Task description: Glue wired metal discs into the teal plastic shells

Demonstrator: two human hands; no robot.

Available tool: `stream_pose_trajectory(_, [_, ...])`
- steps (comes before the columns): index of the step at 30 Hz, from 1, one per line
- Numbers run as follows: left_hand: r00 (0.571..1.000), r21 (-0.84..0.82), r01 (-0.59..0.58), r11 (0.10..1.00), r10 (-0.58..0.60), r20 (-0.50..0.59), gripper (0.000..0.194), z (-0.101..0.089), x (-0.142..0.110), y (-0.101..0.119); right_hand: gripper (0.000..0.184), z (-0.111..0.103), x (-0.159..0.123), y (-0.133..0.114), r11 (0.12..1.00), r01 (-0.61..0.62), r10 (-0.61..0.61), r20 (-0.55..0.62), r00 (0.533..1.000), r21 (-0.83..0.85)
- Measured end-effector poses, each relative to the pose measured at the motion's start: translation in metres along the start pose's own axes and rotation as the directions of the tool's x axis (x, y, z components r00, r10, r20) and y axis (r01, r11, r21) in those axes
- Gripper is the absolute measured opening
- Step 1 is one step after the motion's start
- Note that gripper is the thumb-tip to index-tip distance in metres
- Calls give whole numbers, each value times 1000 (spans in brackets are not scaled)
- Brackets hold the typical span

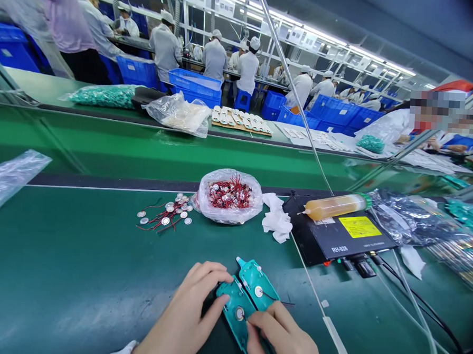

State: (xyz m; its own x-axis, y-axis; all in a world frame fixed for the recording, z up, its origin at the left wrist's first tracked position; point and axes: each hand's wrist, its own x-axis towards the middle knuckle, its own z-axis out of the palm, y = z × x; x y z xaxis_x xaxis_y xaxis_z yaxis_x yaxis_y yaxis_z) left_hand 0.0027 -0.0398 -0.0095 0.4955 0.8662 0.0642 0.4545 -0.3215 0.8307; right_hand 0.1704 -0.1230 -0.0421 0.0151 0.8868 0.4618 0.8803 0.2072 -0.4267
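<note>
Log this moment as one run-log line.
left hand: holding teal plastic casing | right hand: at metal disc | nearby: bag of wired discs

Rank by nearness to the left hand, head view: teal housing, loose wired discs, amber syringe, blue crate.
Left hand:
1. Teal plastic housing, touching, right.
2. Loose wired metal discs, ahead on the belt.
3. Amber syringe, ahead right.
4. Blue crate, beyond far belt.

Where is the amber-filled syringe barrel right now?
In the head view, the amber-filled syringe barrel lies across the top of the black RH-928 unit, just right of the crumpled white wipes.
</note>
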Motion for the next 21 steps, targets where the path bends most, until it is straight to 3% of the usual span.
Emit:
stream_pose_trajectory(11, [999,1,-31,1000,31,17,22,0,0,1,27,1,1,1,1000,4,-3,32,999,-26])
stream_pose_trajectory(21, [1000,-7,-30,1000,31,7,23,1,1,2,18,-2,3,12,993,116,-115,94,989,-11])
